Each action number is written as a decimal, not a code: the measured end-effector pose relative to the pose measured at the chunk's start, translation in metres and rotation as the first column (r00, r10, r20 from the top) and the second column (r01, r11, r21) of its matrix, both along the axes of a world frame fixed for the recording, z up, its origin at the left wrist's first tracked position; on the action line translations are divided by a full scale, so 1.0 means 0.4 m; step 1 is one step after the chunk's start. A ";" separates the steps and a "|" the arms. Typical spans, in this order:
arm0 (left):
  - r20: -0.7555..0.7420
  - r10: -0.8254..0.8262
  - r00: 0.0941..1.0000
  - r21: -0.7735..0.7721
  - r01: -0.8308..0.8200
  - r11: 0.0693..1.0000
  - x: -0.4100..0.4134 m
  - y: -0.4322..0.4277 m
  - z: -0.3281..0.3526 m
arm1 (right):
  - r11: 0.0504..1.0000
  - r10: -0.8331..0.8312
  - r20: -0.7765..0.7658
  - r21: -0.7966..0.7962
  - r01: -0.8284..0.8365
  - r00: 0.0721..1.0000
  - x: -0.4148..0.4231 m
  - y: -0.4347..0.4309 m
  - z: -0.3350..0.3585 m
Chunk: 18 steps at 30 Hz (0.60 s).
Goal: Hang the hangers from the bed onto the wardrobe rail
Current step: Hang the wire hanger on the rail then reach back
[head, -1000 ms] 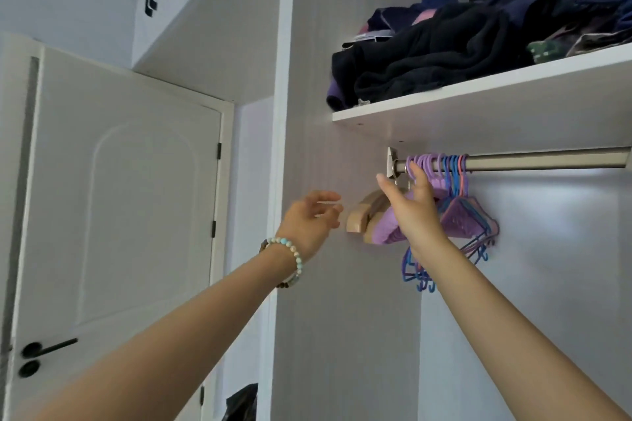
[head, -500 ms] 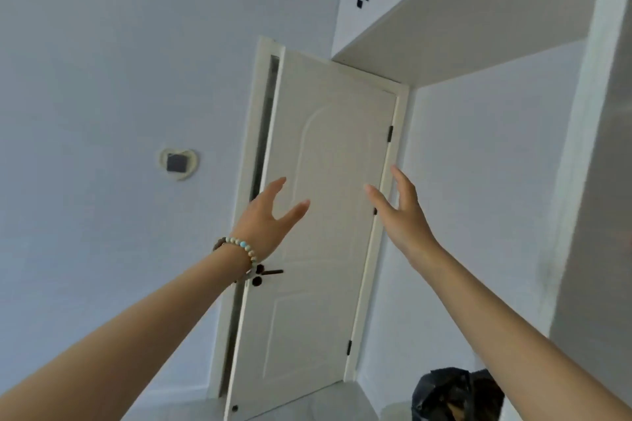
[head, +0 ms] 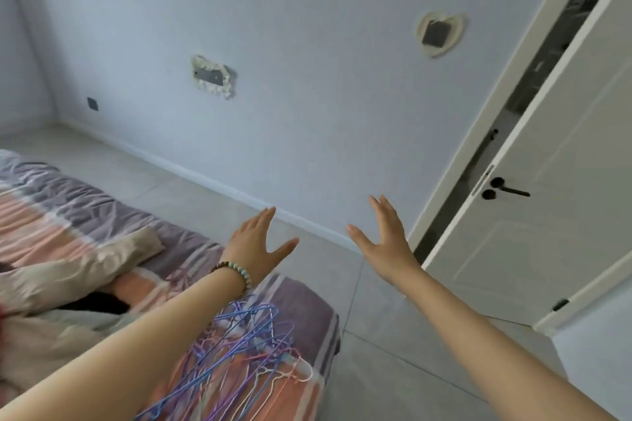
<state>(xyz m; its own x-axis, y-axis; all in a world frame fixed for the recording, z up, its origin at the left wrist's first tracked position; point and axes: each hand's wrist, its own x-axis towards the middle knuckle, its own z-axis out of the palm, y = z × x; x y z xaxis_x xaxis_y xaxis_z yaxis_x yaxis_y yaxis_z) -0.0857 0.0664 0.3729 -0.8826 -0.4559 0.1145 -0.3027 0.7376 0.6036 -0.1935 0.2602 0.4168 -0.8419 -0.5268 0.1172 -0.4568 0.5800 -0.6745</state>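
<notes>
A pile of thin wire hangers (head: 246, 359), blue, purple and white, lies on the corner of the bed (head: 301, 311), partly hidden under my left forearm. My left hand (head: 254, 248), with a bead bracelet at the wrist, is stretched out open above the bed's far edge and holds nothing. Out over the floor, my right hand (head: 384, 243) is also spread open and empty. The wardrobe and its rail are out of view.
The bed has a striped pink and purple cover with a beige pillow (head: 78, 267) on it. Grey tiled floor (head: 376, 369) runs between bed and wall. A white door (head: 547, 215) with a black handle stands ajar at the right.
My view has swung left and down from the wardrobe past the door to the bed. Both hands left the rail and stay open and empty.
</notes>
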 end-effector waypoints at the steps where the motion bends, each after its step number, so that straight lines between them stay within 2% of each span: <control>1: 0.055 0.026 0.998 -0.004 -0.026 1.000 0.027 -0.042 -0.064 | 0.999 0.026 0.024 0.035 -0.027 0.999 0.012 -0.049 -0.067; 8: 0.357 0.181 0.917 -0.013 -0.189 0.982 0.211 -0.252 -0.459 | 0.952 0.132 0.190 0.250 -0.178 0.973 0.117 -0.272 -0.478; 12: 0.460 0.234 0.856 -0.015 -0.256 0.967 0.287 -0.313 -0.633 | 0.930 0.156 0.276 0.282 -0.235 0.948 0.161 -0.327 -0.675; 18: 0.589 0.229 0.775 0.026 -0.302 0.953 0.348 -0.357 -0.851 | 0.910 0.119 0.432 0.313 -0.272 0.894 0.211 -0.373 -0.917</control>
